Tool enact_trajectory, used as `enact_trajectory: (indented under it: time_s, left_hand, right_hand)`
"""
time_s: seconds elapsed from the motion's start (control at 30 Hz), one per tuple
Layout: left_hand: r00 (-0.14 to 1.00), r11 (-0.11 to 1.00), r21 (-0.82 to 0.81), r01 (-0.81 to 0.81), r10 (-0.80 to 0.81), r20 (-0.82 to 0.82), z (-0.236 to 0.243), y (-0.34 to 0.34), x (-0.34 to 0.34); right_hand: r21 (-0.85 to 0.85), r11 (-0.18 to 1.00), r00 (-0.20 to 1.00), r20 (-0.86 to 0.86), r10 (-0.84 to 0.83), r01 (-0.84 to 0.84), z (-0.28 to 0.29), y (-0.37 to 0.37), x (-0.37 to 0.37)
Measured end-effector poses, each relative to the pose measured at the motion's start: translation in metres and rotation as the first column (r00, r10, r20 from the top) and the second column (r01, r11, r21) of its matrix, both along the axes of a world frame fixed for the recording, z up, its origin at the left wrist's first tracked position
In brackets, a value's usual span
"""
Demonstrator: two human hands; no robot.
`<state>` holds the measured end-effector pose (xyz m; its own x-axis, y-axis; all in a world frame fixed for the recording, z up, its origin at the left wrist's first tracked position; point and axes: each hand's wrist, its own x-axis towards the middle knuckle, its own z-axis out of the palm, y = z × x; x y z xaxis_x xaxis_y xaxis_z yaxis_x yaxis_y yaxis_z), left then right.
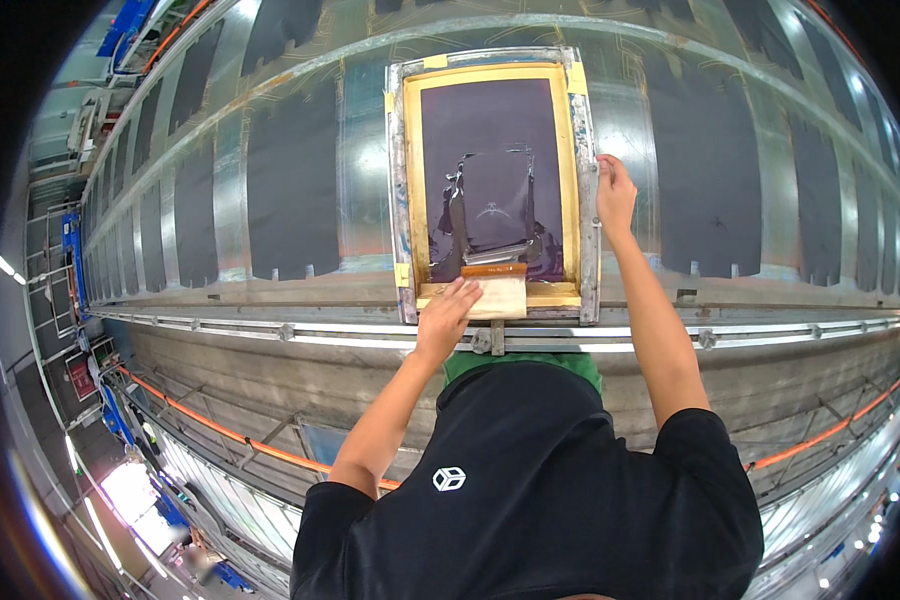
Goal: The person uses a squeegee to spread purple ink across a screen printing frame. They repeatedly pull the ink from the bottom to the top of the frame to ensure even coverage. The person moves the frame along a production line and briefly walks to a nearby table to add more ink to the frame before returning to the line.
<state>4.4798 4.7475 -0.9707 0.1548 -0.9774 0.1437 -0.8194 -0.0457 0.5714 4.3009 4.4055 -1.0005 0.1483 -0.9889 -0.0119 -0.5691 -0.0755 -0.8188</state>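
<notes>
The squeegee lies across the near end of the screen, its pale handle toward the person and its amber blade toward the ink. The left hand grasps the handle by its left end, fingers over the top. The ink, dark and glossy, forms a streak on the left and another on the right, with a wet band between them just beyond the blade. A plain purple-black area fills the far part of the screen. Yellow edging borders it, inside a worn, stained frame. The right hand is at the frame's right side, fingers bent against the edge; whether it grips or only touches, I cannot tell. The frame sits on a long, shiny table, with dark panels laid in a row to left and right. A metal rail runs along the near side. Nearest are the person's black shirt and a bit of green cloth.
</notes>
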Motion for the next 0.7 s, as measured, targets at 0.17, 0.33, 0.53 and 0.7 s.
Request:
enact_trajectory:
  time_s: [0.17,0.33,0.53,0.7]
  left_hand:
    - [1.000,1.000,0.004,-0.001,0.000,0.027,-0.010,-0.023,0.012]
    - [0.976,0.993,-0.012,-0.116,0.112,-0.188,0.008,-0.127,0.066]
    - [0.987,0.989,-0.121,-0.086,0.068,-0.144,0.008,-0.177,0.088]
    - [0.998,0.999,-0.039,-0.025,0.022,-0.060,0.000,-0.105,0.047]
  right_hand:
    - [-0.082,0.981,0.981,-0.105,0.166,-0.175,-0.003,-0.010,-0.018]
    - [-0.262,0.719,0.751,-0.395,0.529,-0.644,0.088,0.020,0.019]
    - [-0.111,0.633,0.582,-0.537,0.610,-0.766,0.064,0.036,0.071]
    - [-0.110,0.657,0.622,-0.470,0.627,-0.746,0.054,0.114,0.023]
